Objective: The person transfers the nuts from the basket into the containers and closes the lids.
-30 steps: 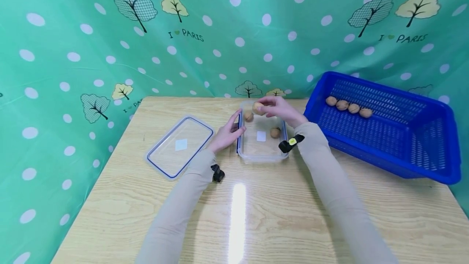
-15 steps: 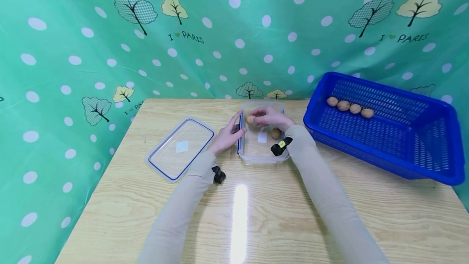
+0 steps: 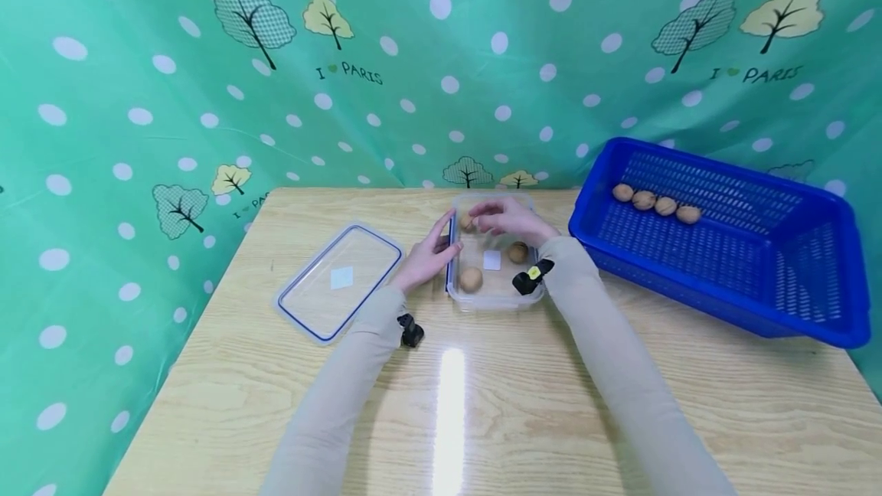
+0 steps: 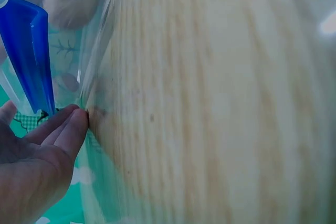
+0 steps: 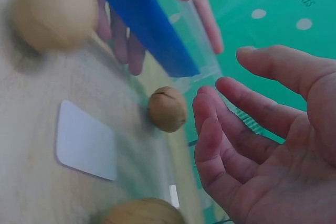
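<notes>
A clear plastic food box (image 3: 496,301) with a blue-edged side flap (image 4: 29,51) stands on the table. Three walnuts lie inside it: one at the near left (image 3: 472,279), one at the right (image 3: 518,252), and one at the far left (image 5: 168,108). My left hand (image 3: 423,260) rests against the box's left side, its fingers fairly straight beside the flap. Over the far part of the box hovers my right hand (image 3: 508,219), palm bare and fingers loosely bent, holding nothing. In the right wrist view its fingertips are just apart from the far-left walnut.
The box's clear lid (image 3: 341,282), with a blue seal, lies flat on the table left of the box. A large blue basket (image 3: 717,282) stands at the right, with several walnuts (image 3: 654,203) lined up along its far side. A patterned green cloth (image 3: 413,37) hangs behind.
My right hand lowered a walnut into the far left of the box and let go. A walnut now lies at the near left corner. My left hand has stayed at the box's side.
</notes>
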Motion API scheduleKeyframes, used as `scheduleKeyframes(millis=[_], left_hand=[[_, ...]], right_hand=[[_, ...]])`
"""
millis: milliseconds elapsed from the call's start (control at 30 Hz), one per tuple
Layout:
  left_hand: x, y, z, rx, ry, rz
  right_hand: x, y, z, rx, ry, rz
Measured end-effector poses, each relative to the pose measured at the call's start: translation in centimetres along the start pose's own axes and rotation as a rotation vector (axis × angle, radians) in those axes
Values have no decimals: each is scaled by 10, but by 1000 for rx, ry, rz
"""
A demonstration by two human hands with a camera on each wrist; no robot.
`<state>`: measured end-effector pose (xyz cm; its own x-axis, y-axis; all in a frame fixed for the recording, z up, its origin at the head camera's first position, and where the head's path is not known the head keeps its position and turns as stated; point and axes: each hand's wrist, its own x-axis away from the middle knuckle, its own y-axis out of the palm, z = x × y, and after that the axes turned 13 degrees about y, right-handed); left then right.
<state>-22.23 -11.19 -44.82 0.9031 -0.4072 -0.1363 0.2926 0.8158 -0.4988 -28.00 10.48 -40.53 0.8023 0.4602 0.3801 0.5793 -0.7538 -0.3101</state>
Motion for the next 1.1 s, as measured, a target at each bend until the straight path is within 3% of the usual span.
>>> scheduleKeyframes(millis=[200, 767, 1100], left_hand=[[-1, 0, -2, -7, 0, 6], [0, 1, -1, -8, 2, 11], [1, 1, 0, -24, 1, 4]], right_hand=[[14, -4, -8, 25, -34, 32], [46, -16, -17, 9, -70, 21], [65, -24, -17, 76, -95, 25]])
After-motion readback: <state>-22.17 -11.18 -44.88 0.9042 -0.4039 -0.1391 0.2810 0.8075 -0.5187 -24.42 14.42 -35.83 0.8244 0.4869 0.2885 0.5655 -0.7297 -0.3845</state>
